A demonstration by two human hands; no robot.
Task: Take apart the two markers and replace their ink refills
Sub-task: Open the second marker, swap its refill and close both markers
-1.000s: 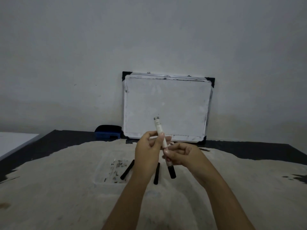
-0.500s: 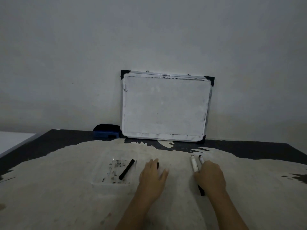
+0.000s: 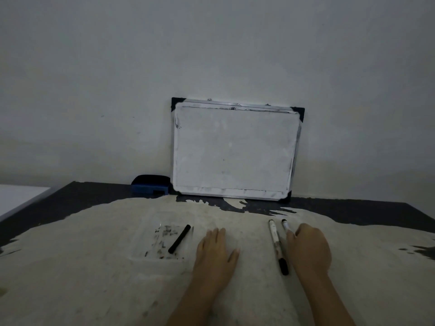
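backdrop: pale wall behind a dark table (image 3: 77,196) whose near and middle part is worn to a pale, rough patch.
head view, far side: whiteboard (image 3: 235,151) with black corners leans on the wall; a blue eraser (image 3: 150,185) sits just left of it.
clear tray (image 3: 160,243): left of centre, ink-smudged, with a black refill (image 3: 179,238) lying slantwise in it.
left hand (image 3: 215,252): flat on the table, palm down, fingers straight and together, holding nothing, just right of the tray.
first marker (image 3: 276,243): white barrel, black cap at the near end, lying on the table between the hands.
second marker (image 3: 285,225): just right of the first, its near part hidden under the hand.
right hand (image 3: 309,249): palm down over the second marker, fingers bent; whether it grips the marker i cannot tell.
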